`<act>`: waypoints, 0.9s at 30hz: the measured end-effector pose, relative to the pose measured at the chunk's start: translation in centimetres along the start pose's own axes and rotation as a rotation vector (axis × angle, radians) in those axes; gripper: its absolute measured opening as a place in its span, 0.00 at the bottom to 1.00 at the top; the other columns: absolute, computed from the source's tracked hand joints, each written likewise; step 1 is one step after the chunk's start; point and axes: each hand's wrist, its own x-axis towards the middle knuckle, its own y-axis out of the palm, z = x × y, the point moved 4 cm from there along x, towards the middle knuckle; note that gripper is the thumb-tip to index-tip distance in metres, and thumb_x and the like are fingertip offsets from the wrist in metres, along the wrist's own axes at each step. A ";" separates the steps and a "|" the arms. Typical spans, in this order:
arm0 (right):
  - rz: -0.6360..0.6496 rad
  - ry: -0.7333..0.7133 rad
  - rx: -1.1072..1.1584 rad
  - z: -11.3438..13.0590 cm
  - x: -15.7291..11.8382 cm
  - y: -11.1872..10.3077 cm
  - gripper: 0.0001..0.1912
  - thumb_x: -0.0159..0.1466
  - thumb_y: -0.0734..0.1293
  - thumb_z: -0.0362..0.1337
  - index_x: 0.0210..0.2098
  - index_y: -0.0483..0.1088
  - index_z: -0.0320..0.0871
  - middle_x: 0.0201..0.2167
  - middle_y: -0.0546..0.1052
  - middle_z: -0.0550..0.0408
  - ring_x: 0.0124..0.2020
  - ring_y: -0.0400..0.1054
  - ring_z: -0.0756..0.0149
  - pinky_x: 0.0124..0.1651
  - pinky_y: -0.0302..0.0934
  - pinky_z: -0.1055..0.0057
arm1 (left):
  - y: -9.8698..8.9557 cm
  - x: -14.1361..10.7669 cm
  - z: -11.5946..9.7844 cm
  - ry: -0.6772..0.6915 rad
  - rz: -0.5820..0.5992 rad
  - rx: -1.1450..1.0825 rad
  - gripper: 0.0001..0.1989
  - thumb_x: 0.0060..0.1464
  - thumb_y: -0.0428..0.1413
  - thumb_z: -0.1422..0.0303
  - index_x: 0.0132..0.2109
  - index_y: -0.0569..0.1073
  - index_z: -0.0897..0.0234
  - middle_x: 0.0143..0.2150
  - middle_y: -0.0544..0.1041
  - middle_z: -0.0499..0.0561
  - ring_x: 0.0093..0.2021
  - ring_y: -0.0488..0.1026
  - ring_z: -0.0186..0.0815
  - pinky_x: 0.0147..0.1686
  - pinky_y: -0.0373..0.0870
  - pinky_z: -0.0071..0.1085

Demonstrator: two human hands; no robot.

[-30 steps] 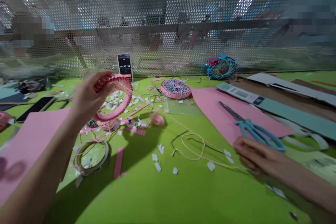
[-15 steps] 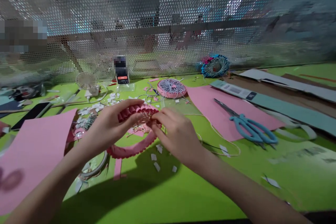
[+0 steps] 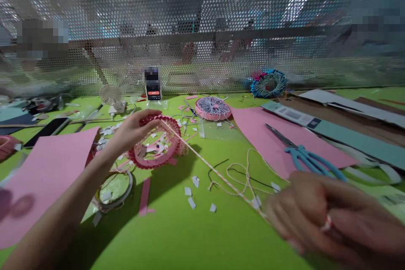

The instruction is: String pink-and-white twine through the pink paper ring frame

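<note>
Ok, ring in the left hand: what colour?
Pink ring, darker along its ridged edge; head view.

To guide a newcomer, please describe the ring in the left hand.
Over the green table, find the left hand. It holds a pink ring with a ruffled edge. Unlike the string-covered pink disc farther back, its middle is mostly open.

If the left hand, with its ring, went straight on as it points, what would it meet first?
Probably the pink disc; depth is unclear, the raised left hand might pass above.

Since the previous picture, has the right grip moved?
Yes: rightward and nearer the camera. The right grip, earlier left of the blue-handled metal scissors, is now in front of their handles.
</note>
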 end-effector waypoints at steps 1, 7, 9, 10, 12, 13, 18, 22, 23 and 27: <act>0.094 0.098 0.121 -1.4 -0.3 -0.6 0.20 0.57 0.51 0.54 0.18 0.52 0.48 0.05 0.52 0.66 0.08 0.51 0.71 0.13 0.53 0.73 | -0.5 0.1 0.3 -0.018 -0.029 0.005 0.20 0.49 0.49 0.59 0.46 0.67 0.66 0.40 0.73 0.54 0.33 0.69 0.34 0.29 0.65 0.25; -0.092 0.280 -0.431 -5.6 1.6 -2.1 0.13 0.55 0.59 0.45 0.34 0.66 0.45 0.33 0.72 0.49 0.33 0.68 0.60 0.32 0.62 0.62 | -1.3 -0.5 -1.0 0.047 -0.094 0.059 0.19 0.49 0.50 0.61 0.46 0.67 0.68 0.39 0.72 0.55 0.35 0.68 0.34 0.31 0.64 0.25; -0.115 0.163 -0.522 -4.0 3.1 -0.1 0.12 0.57 0.58 0.43 0.35 0.67 0.44 0.37 0.71 0.48 0.39 0.66 0.59 0.39 0.60 0.60 | -0.3 -1.2 -2.4 0.088 -0.043 0.061 0.19 0.50 0.49 0.61 0.47 0.67 0.68 0.39 0.73 0.55 0.35 0.69 0.34 0.32 0.64 0.26; -0.084 0.115 -0.505 -3.1 3.9 1.2 0.12 0.58 0.57 0.41 0.36 0.67 0.43 0.37 0.71 0.49 0.39 0.65 0.61 0.40 0.60 0.61 | 0.3 -1.6 -3.1 0.109 -0.012 0.057 0.19 0.50 0.49 0.61 0.47 0.67 0.67 0.38 0.73 0.54 0.35 0.69 0.34 0.32 0.65 0.26; -0.079 0.018 -0.496 -1.3 5.4 3.4 0.13 0.59 0.58 0.41 0.37 0.67 0.41 0.36 0.72 0.50 0.38 0.65 0.62 0.38 0.60 0.64 | 1.3 -2.4 -4.3 0.151 0.041 0.044 0.19 0.51 0.49 0.61 0.48 0.66 0.66 0.37 0.74 0.53 0.35 0.69 0.34 0.32 0.65 0.26; -0.111 -0.031 -0.507 -0.6 6.0 4.2 0.12 0.58 0.59 0.40 0.37 0.67 0.40 0.34 0.72 0.50 0.36 0.65 0.63 0.36 0.59 0.65 | 1.7 -2.7 -4.8 0.167 0.058 0.032 0.19 0.51 0.49 0.61 0.48 0.66 0.65 0.37 0.74 0.52 0.35 0.70 0.34 0.31 0.66 0.26; -0.227 -0.149 -0.429 -0.2 7.5 5.8 0.06 0.58 0.57 0.32 0.27 0.65 0.41 0.25 0.68 0.55 0.26 0.61 0.69 0.28 0.55 0.71 | 2.3 -3.3 -5.1 0.162 0.088 -0.085 0.19 0.50 0.50 0.61 0.48 0.66 0.64 0.40 0.73 0.53 0.36 0.71 0.35 0.32 0.68 0.26; -0.303 -0.193 -0.102 0.4 6.6 4.7 0.06 0.57 0.56 0.32 0.25 0.61 0.43 0.30 0.66 0.54 0.33 0.61 0.68 0.35 0.56 0.69 | 2.1 -2.6 -4.2 0.147 0.063 -0.060 0.19 0.50 0.50 0.62 0.48 0.66 0.66 0.39 0.74 0.54 0.36 0.70 0.35 0.33 0.68 0.28; -0.315 -0.196 0.022 0.8 6.0 4.1 0.07 0.57 0.56 0.32 0.24 0.60 0.44 0.33 0.67 0.55 0.36 0.61 0.67 0.38 0.56 0.68 | 2.0 -2.3 -3.8 0.149 0.036 -0.016 0.19 0.50 0.50 0.62 0.48 0.66 0.66 0.39 0.74 0.54 0.36 0.70 0.36 0.33 0.67 0.29; -0.141 -0.084 0.639 1.5 2.7 1.2 0.09 0.57 0.57 0.37 0.21 0.61 0.48 0.16 0.64 0.64 0.18 0.61 0.72 0.31 0.59 0.68 | 0.6 -0.7 -1.4 0.107 -0.080 0.031 0.19 0.50 0.50 0.62 0.47 0.67 0.68 0.38 0.73 0.55 0.34 0.69 0.35 0.31 0.66 0.27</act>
